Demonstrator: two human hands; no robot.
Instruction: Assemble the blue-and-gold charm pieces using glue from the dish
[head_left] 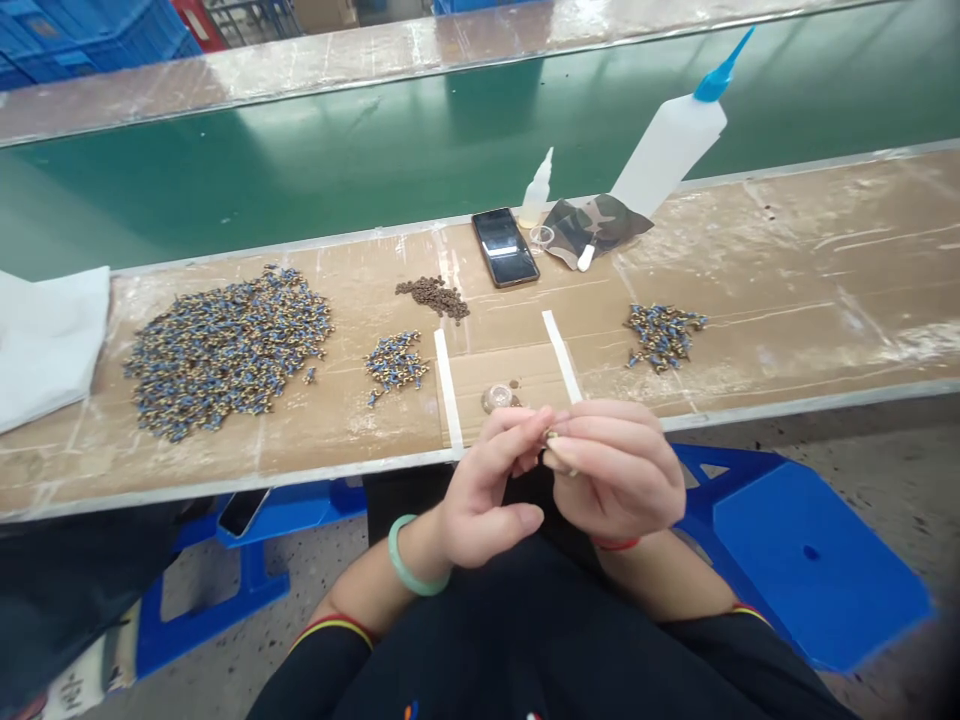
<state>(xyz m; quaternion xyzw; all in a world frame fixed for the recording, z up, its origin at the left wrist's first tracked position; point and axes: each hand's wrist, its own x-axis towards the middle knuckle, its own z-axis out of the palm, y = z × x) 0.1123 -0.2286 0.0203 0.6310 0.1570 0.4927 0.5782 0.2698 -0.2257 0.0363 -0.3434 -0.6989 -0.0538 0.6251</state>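
Left hand [487, 490] and right hand [611, 470] raised together over the lap, just in front of the tabletop [787, 290] edge, fingertips meeting. Pinched between them, a tiny part [553, 438], brassy in colour, too small to make out further. Left thumb stretched out below, other fingers curled toward the right hand; right fingers folded over the part. Green bangle [409, 565] on the left wrist, thin red band on the right.

On the tabletop just beyond the hands, a small clear dish [498, 398] between two white tape strips [448, 390]. To the left, a large heap of blue and brass pieces [225, 345], then a smaller heap [395, 362] near the tape. Behind, a dark brown pile [435, 296]. To the right, another blue and brass heap [663, 334].

Further back, a black phone [505, 246] lying flat, a small dropper bottle [536, 190] beside it, a camouflage pouch [592, 225], and a large squeeze bottle [671, 145] with blue nozzle, tilted. White cloth [49, 340] at far left. Green conveyor belt [300, 160] beyond. Blue stool [795, 550] at right, below the tabletop.
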